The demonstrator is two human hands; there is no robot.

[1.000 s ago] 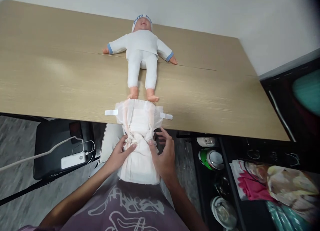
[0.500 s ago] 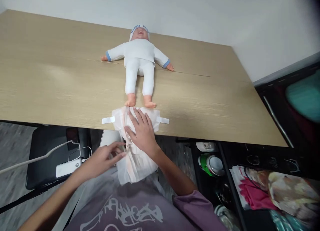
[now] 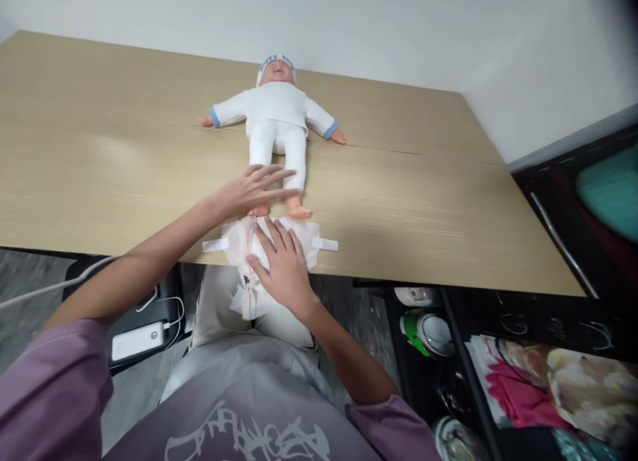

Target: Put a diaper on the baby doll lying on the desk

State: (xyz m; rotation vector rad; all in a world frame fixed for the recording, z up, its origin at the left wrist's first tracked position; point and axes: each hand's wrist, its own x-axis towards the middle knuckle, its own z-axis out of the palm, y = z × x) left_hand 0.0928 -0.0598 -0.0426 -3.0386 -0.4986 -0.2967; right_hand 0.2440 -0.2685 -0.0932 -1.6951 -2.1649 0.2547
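Since half a second ago, the diaper (image 3: pixel 238 240)'s near end has dropped past the table (image 3: pixel 399 215) edge, and the left hand (image 3: pixel 253 190) has swung from beside it to over the shins of the doll (image 3: pixel 277 109). The diaper's far half lies on the tabletop, side tapes (image 3: pixel 215 245) reaching to 9 and 3 o'clock. The right hand lies flat on it (image 3: pixel 286 268), fingers spread. The left hand is spread too, pinching nothing; whether it touches the legs, I cannot tell. The doll lies just beyond, at 12 o'clock. A white corded device (image 3: pixel 138 341) sits at 8. Steadying the diaper while reaching for the doll seems the step in hand; lifting those legs would call for closing the left fingers around them.
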